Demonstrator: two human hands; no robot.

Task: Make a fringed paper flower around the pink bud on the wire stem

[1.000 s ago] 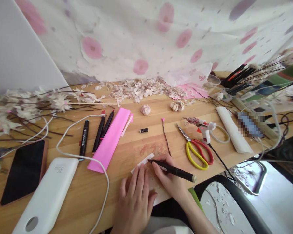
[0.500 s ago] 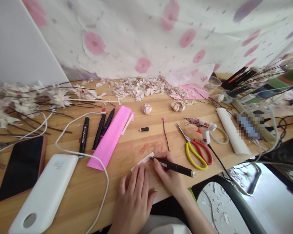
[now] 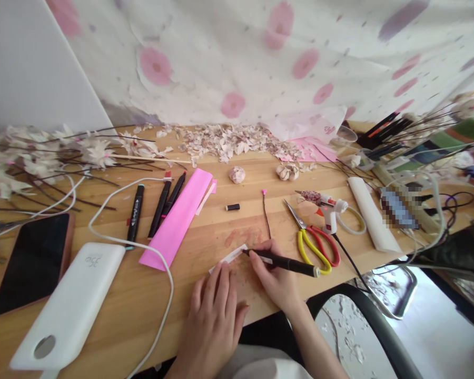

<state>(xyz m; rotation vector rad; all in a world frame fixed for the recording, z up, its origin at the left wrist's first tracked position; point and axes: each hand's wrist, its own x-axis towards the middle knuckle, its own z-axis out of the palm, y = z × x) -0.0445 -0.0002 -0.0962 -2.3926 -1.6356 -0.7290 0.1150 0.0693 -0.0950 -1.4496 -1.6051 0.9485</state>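
Note:
My right hand is closed around a black marker, its tip resting on the right end of a small white paper strip. My left hand lies flat with fingers stretched out, its fingertips pressing the left end of that strip onto the wooden table. A reddish ink stain colours the wood just beyond the strip. A thin dark wire stem with a pink tip lies a little farther out, and a small black marker cap sits left of it.
Yellow and red scissors and a glue gun lie to the right. To the left are a folded pink paper, three black markers, a white power bank with cable and a phone. Paper petals and paper flower stems lie behind.
The marker tip has shifted slightly right along the strip, and both hands with the view have drifted a little. Nothing was picked up or let go.

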